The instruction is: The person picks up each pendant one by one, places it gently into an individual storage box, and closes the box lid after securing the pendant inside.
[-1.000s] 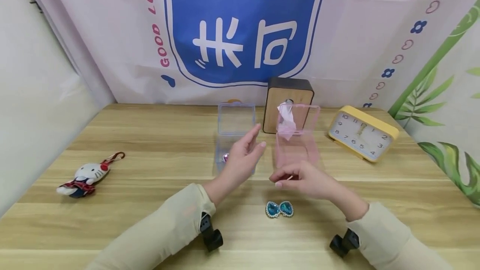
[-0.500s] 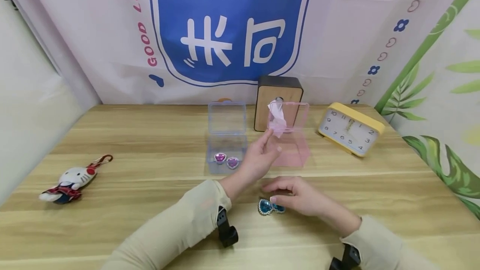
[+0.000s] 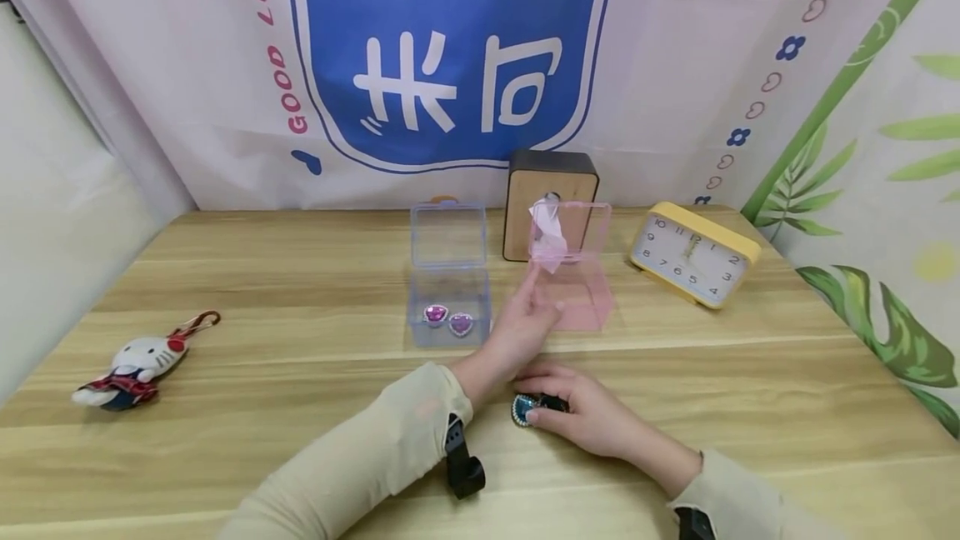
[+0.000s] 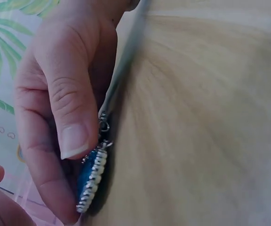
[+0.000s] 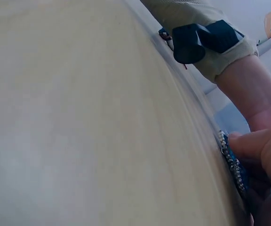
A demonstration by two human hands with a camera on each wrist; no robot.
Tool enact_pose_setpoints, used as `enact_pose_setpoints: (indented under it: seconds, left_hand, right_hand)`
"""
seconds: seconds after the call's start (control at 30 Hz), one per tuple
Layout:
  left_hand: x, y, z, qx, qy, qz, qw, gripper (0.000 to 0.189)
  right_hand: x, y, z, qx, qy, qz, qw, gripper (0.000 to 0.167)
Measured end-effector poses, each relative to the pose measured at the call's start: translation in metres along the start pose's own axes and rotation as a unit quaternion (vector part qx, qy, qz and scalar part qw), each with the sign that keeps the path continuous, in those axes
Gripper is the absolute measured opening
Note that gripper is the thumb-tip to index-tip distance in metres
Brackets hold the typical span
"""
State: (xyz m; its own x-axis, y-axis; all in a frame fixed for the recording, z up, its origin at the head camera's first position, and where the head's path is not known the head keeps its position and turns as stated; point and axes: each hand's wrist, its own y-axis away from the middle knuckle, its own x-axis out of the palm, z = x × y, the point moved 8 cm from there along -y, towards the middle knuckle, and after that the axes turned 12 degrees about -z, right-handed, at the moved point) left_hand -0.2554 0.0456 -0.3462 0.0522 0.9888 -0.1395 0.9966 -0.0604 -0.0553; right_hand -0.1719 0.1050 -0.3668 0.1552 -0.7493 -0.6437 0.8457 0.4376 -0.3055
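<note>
A blue gem ornament point(image 3: 522, 411) with two teardrop stones and pale beaded edges lies at the front of the wooden table. My right hand point(image 3: 592, 415) pinches it, thumb on the near side and fingers beyond, covering its right half. Small metal rings show on it in the left wrist view, where the right hand point(image 4: 65, 103) nearly fills the left side. My left hand point(image 3: 517, 327) reaches across to the open pink clear box point(image 3: 588, 307), its extended fingers against the left side. Only bits of the left hand point(image 4: 1, 202) show in its own wrist view.
An open blue clear box point(image 3: 448, 290) holds two purple gem pieces point(image 3: 447, 319). Behind the pink box stands a wooden tissue box point(image 3: 517, 207) with tissue sticking out. A yellow clock point(image 3: 693, 257) is at right; a plush cat keychain point(image 3: 138, 365) lies at left.
My right hand has come down onto the blue gem ornament and taken hold of it. The left hand has moved right, from beside the blue box to the pink box. The head view has shifted slightly.
</note>
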Motion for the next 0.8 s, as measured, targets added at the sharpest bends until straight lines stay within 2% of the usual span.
enact_pose_setpoints:
  seconds: [0.13,0.43,0.63,0.8]
  left_hand:
    - [0.0,-0.004,0.003,0.008,-0.003,-0.01,0.9999,0.067]
    - [0.001,-0.006,0.009,0.011,0.003,-0.018,0.9998,0.065]
    - [0.001,-0.005,0.014,0.013,-0.018,-0.029,0.9993,0.065]
    - [0.002,-0.004,0.017,0.004,0.024,-0.028,0.9993,0.065]
  right_hand:
    - [0.002,0.0,0.003,0.003,0.018,0.0,0.9998,0.032]
    - [0.0,0.0,0.007,0.033,0.016,-0.007,0.9993,0.026]
    - [-0.004,0.001,0.006,0.059,0.011,-0.019,0.998,0.023]
    - [-0.009,0.0,0.004,0.078,0.011,-0.019,0.9967,0.025]
